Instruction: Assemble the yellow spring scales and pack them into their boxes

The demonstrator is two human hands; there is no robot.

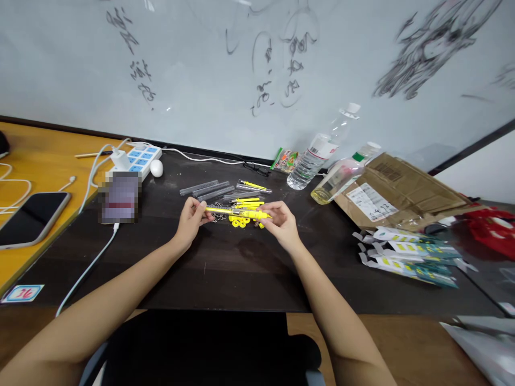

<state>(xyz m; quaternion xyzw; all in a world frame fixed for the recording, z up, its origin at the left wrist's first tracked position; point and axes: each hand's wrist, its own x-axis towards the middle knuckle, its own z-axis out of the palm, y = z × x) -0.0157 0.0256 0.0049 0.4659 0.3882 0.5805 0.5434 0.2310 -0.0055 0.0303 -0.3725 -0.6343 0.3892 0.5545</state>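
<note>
Between my two hands runs a slim, pen-like stick (231,211), clear along its left part and bright yellow at its right end. My left hand (193,220) pinches the clear end with thumb and fingers. At the yellow end, my right hand (282,224) closes its thumb and fingertips on the stick. Just behind and below it lie yellow rings (240,222) and a tangle of thin metal pieces (219,216), partly hidden by the stick. Farther back are several clear plastic tubes (213,190) and slim yellow rods (252,185).
A water bottle (311,163) and a bottle with yellow liquid (341,177) stand at the back right, beside a cardboard box (402,187). Flattened cartons (410,254) lie right. A power strip (140,161), a cable and a phone (34,217) occupy the left.
</note>
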